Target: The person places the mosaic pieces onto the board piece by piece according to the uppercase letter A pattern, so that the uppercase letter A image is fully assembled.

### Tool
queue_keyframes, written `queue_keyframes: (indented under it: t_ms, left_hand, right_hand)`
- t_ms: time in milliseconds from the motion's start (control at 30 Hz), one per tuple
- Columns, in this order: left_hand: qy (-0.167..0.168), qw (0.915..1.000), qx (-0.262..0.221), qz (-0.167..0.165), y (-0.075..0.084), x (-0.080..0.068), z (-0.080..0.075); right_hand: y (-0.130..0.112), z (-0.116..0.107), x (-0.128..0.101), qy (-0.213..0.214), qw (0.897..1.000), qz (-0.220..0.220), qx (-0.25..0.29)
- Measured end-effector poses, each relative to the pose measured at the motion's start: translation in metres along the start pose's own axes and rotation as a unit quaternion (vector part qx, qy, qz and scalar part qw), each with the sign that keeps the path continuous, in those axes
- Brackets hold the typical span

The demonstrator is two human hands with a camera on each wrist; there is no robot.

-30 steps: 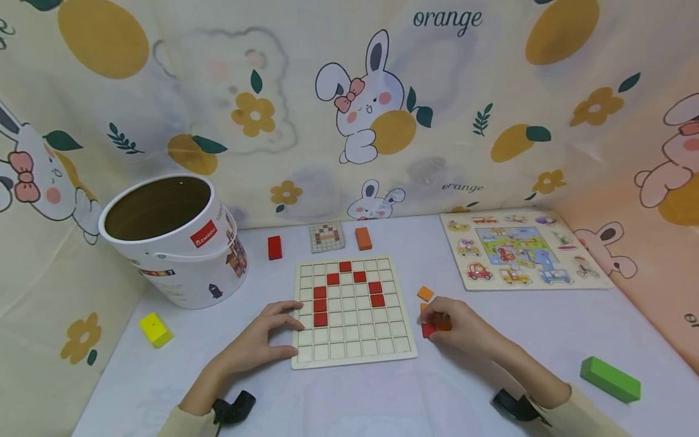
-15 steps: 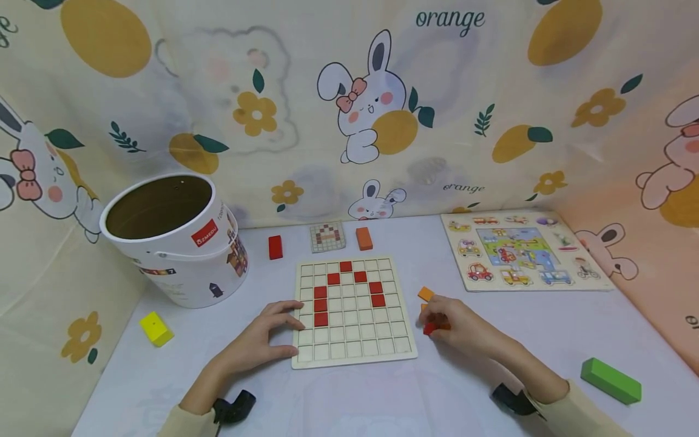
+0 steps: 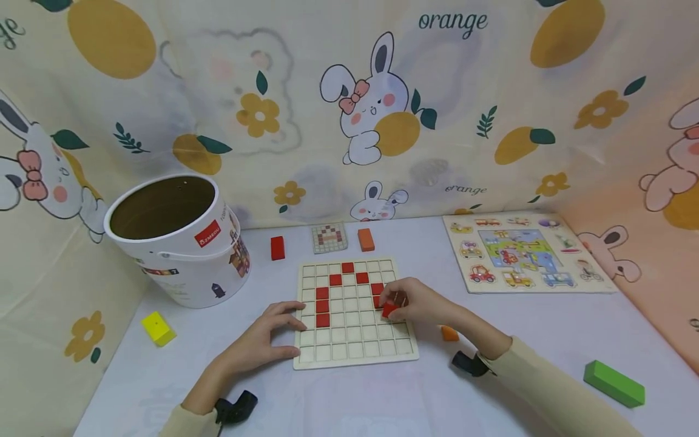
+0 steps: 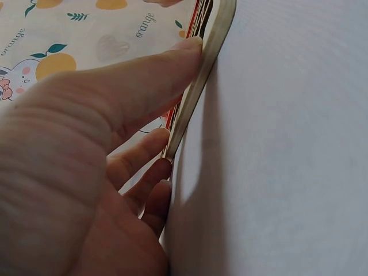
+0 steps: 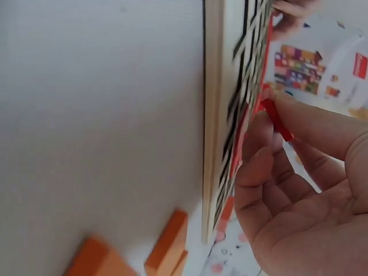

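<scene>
**Red tile (image 3: pixel 389 311) pinched over R side of grid board (image 3: pixel 349 365)**

Small, flat, thin, plain red, held tilted; can't tell if it's touching the board. Other red tiles (image 3: pixel 322 306) sit in the board's squares, arch-like. R hand (image 3: pixel 416 301) comes in from the board's R, thumb & fingertips narrow on the tile. L hand (image 3: pixel 261 335) at the board's L edge, fingers spread wide, touching it.

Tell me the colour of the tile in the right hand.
The tile is red; it shows best in the right wrist view.
</scene>
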State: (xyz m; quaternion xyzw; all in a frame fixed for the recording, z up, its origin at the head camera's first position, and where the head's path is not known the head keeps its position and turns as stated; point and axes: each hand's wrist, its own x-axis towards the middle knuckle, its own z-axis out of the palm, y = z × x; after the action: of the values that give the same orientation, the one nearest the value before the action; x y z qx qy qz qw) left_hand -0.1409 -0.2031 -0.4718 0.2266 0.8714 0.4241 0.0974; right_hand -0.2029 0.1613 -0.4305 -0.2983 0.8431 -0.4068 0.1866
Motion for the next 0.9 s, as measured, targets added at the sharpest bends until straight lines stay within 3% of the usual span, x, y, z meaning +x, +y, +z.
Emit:
queue_keyframes:
  t_ms: [200,633,733,800,900]
  left_hand:
    - [0.001,1.0,0.001,-0.001,0.001,0.0,0.001]
    - [0.005,1.0,-0.001,0.003,-0.002,0.0,0.001]
    - [0.004,1.0,-0.003,0.002,-0.002,0.0,0.002]
    - [0.003,1.0,-0.005,0.0,-0.002,0.0,0.002]
    - [0.003,1.0,-0.003,-0.002,-0.002,0.0,0.001]
  right_hand:
    - [0.0,0.009,0.005,-0.008,1.0,0.001,-0.022]
    - [-0.007,0.01,-0.002,0.039,0.996,-0.027,-0.07]
    - [-0.012,0.013,-0.015,0.063,0.984,-0.051,-0.159]
    - [-0.017,0.017,-0.026,0.063,0.967,-0.064,-0.237]
    - [-0.023,0.025,-0.043,0.028,0.941,-0.071,-0.33]
